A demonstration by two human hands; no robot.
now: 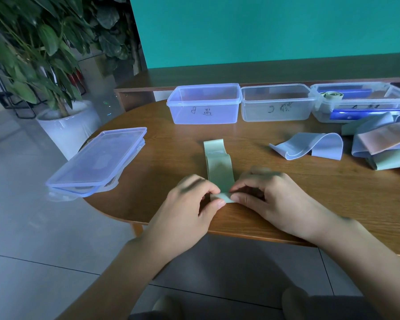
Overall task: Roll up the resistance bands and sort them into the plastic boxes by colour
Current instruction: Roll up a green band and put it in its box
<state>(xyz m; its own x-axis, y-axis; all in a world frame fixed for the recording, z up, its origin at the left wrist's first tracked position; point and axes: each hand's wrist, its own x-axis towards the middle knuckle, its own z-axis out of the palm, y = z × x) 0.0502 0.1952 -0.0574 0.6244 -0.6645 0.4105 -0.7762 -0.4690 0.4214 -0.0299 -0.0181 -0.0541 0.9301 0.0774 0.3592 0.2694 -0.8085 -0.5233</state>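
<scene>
A pale green resistance band (pixel 218 168) lies stretched away from me on the wooden table (pixel 286 199). My left hand (pixel 189 204) and my right hand (pixel 263 197) pinch its near end between thumbs and fingers, the end folded over. Three clear plastic boxes stand in a row at the back: the left box (pixel 203 103), the middle box (pixel 276 102), both with nothing inside, and the right box (pixel 360 100), which holds a rolled green band (pixel 331 96). A loose blue band (pixel 310 145) lies at right, beside a pile of blue, pink and green bands (pixel 383 144).
A stack of clear lids (pixel 99 162) overhangs the table's left edge. A potted plant (pixel 62 121) in a white pot stands on the floor at left. The table's near edge runs just under my wrists. A teal wall rises behind.
</scene>
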